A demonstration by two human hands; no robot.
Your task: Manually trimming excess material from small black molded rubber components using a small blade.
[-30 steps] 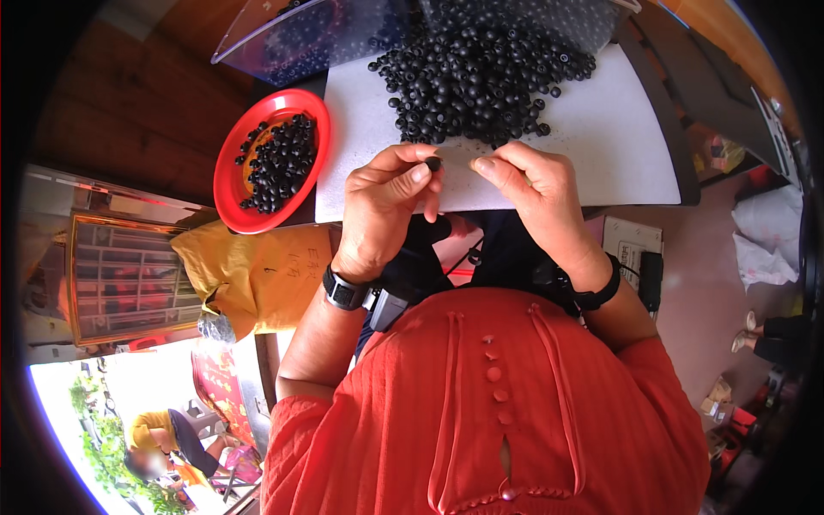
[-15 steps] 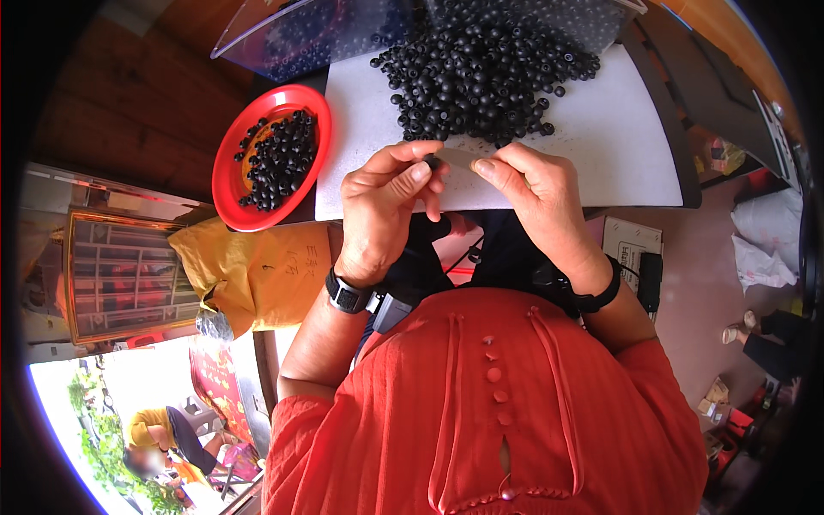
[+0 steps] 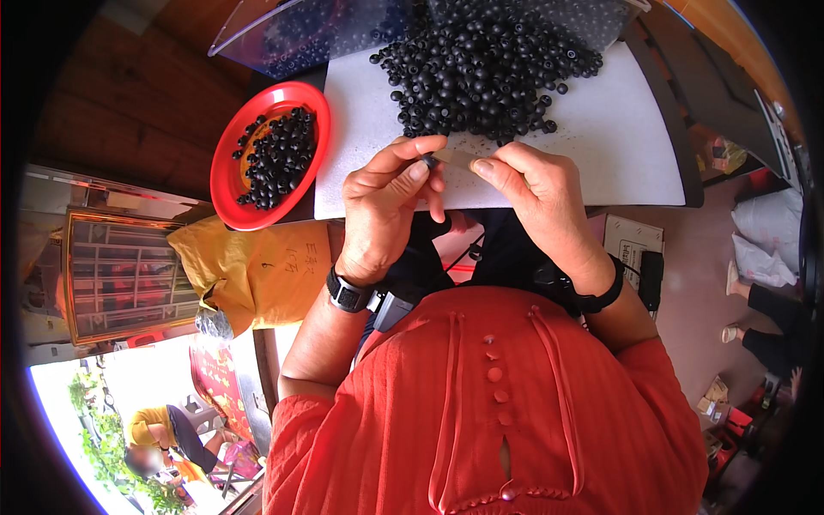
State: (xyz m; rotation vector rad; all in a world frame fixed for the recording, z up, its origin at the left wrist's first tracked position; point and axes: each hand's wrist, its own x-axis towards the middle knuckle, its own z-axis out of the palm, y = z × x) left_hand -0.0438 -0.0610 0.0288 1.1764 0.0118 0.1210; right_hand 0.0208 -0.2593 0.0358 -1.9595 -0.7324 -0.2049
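My left hand pinches a small round black bead between thumb and fingers. In my right hand, thumb and fingers grip a thin flat blade, whose tip meets the bead. Both hands are over the near edge of a white board. Just beyond them lies a big heap of black beads, several showing a round hole. To the left, a red plate with an orange middle carries a smaller lot of black beads.
A clear plastic bin with more beads stands behind the heap. Below the plate hangs a yellow bag. White plastic bags lie on the floor at right, near another person's legs. A seated person shows at lower left.
The blade has turned slightly, showing more of its flat side at the bead. My hands have hardly moved. At right, the other person's legs have shifted and spread apart.
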